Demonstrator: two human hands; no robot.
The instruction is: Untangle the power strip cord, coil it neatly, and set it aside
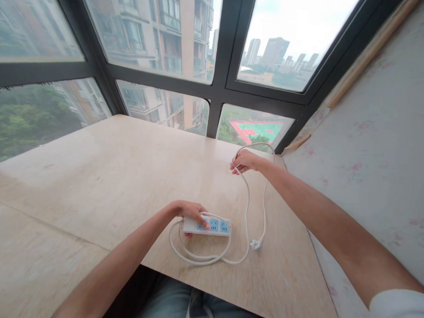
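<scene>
A white power strip [214, 232] with blue socket faces is gripped at its left end by my left hand [193, 211], thumb on top and fingers around the side. Its white cord [196, 262] loops around the strip on the tabletop. Farther forward and to the right, my right hand [244, 161] pinches the cord and holds a stretch of it up in a wide arc. From that arc the cord runs down to a white plug [256, 245], which is right of the strip, near the cord loop.
The pale, wood-patterned tabletop [102, 173] fills the corner, with a seam on its left part. Dark-framed windows [218, 84] border the far side. A flower-papered wall [367, 151] closes off the right. My legs [177, 303] are below the near edge.
</scene>
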